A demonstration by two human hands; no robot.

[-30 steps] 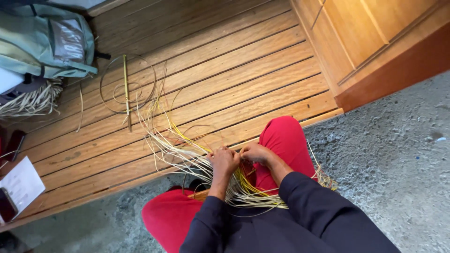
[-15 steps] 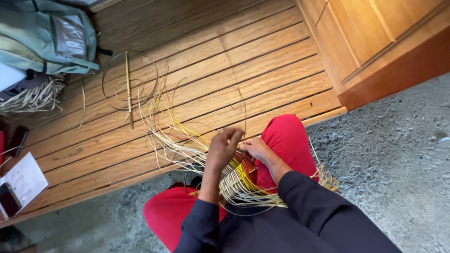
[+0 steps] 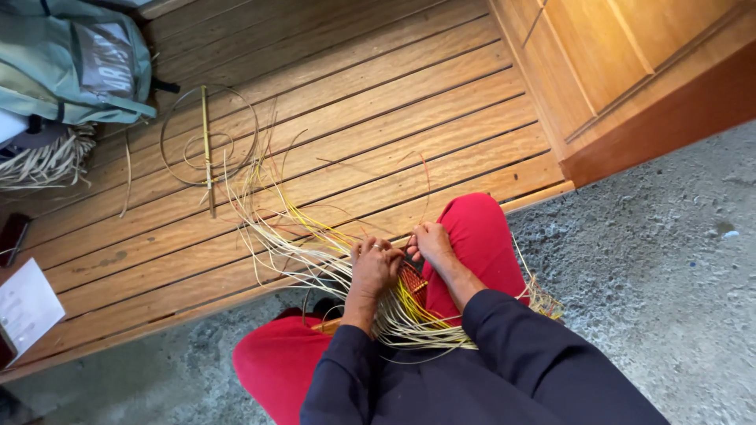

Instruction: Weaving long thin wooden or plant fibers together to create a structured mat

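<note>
Slatted wooden platform of long warm-brown boards, bordered below and to the right by rough grey concrete floor. Wooden cabinet at upper right, standing on the platform's far end. Pale green backpack at upper left, beside a bundle of dry straw-coloured fibre. Thin wire hoop lying flat on the boards, crossed by a slender stick. White sheet of paper at left edge; next to it a dark flat object, possibly a phone.

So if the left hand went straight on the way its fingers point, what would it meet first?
Probably the loose pale and yellow strands fanning out just beyond the left hand, then the wooden floor under them; depth is hard to judge from above.
</note>
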